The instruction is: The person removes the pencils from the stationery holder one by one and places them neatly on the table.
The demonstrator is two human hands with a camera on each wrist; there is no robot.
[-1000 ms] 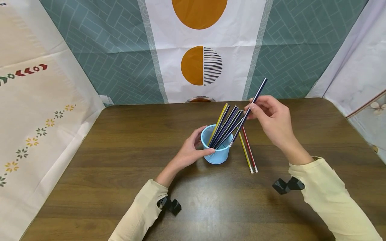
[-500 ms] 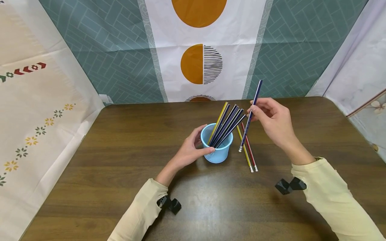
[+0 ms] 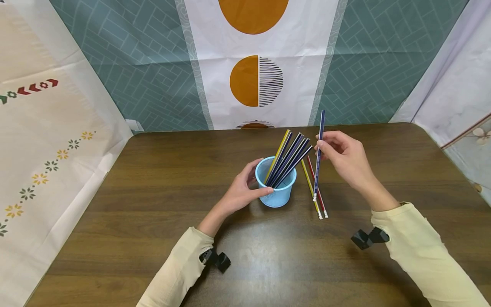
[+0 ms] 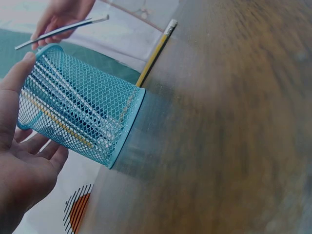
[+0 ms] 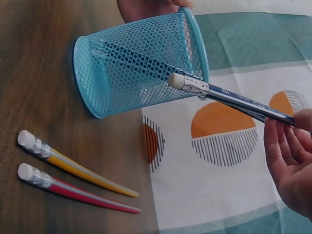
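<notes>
A light blue mesh pencil cup [image 3: 279, 199] stands on the table. My left hand [image 3: 243, 187] grips it from the left, thumb on the near side by the rim and fingers round the far side. Several pencils [image 3: 288, 164], mostly dark blue with one yellow, lean to the right inside it. My right hand [image 3: 347, 157] pinches a dark blue striped pencil [image 3: 317, 177] near its middle, nearly upright, white eraser end down. It is outside the cup, on its right. Below it lie a yellow pencil [image 5: 83, 170] and a red pencil [image 5: 83, 191], side by side with erasers toward me.
The brown wooden table [image 3: 161, 213] ends at a patterned cloth backdrop [image 3: 153, 85]. White cloths hang at the left and right sides. A small black camera is worn on each wrist.
My right hand has carried the dark blue pencil from the cup's right rim to the right and down, over the two lying pencils, turning it more upright. My left hand stays on the cup.
</notes>
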